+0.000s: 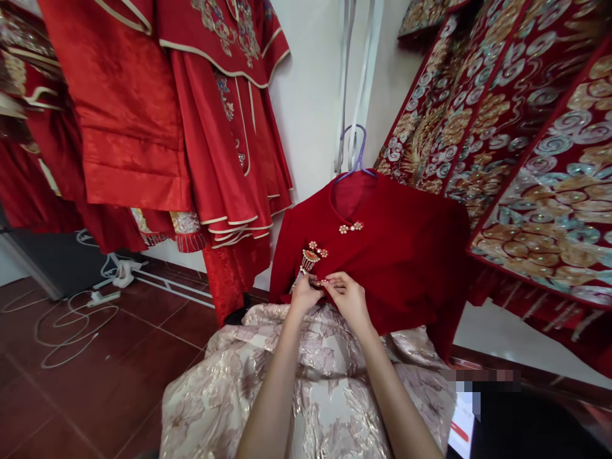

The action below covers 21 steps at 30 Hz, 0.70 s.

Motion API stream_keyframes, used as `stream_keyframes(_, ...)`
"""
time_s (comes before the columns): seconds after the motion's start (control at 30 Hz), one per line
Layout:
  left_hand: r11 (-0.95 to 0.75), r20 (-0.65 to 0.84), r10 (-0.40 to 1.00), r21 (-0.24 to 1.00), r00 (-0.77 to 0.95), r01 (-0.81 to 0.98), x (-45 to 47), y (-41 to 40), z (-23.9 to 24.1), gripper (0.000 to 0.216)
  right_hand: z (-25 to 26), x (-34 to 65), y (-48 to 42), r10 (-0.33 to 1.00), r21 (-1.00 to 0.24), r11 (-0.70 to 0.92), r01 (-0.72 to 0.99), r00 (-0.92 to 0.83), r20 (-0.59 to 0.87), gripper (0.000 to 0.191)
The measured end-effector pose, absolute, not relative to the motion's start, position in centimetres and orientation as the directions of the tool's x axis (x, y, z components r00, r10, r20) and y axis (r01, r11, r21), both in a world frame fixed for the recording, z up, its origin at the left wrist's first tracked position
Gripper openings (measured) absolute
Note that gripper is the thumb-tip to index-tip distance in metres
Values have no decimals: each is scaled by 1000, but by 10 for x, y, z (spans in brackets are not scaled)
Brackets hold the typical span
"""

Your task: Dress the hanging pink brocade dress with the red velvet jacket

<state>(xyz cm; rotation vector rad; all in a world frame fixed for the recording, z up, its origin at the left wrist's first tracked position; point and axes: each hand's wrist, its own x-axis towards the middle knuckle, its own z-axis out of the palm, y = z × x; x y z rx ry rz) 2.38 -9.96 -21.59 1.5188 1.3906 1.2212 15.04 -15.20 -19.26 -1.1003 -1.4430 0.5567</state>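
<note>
A dark red jacket (pixel 406 242) with a stand collar hangs on a purple hanger (pixel 359 156). Near its lower front edge, my left hand (pixel 307 293) and my right hand (pixel 348 298) meet, fingers pinched around a small beaded flower button (pixel 324 282). Part of that button is covered by my fingertips. Higher up, a similar pair of flower buttons (pixel 351 227) lies across the front below the collar. A fan-shaped ornament with beaded tassels (pixel 310 256) hangs beside my left hand, below another flower fastening (pixel 318 250).
Pale brocade fabric with a floral pattern (pixel 229 382) spreads beneath my forearms. Red garments (pixel 220 127) hang at left, heavily embroidered ones (pixel 516 115) at right. White cables (pixel 71 325) and a rack base (pixel 172 288) are on the tiled floor. A lit screen (pixel 461 424) shows at lower right.
</note>
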Motion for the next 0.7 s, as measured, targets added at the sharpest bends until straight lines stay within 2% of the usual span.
stream_keyframes(0.13, -91, 99, 993, 990, -70, 104, 24, -99, -210, 33, -210, 146, -141, 808, -784, 446, 431, 183, 560, 20)
stream_keyframes(0.27, -56, 56, 997, 998, -60, -6, 22, -102, -201, 27, -217, 145, -143, 799, -778, 456, 433, 187, 572, 22)
stream_keyframes(0.5, -116, 118, 992, 993, -51, 35, 17, -105, -198, 17, -216, 141, -148, 771, -776, 472, 420, 230, 593, 26)
stream_keyframes(0.7, -168, 173, 985, 975, -19, 146, 11, -108, -196, 10, -217, 136, -150, 744, -767, 488, 416, 261, 615, 27)
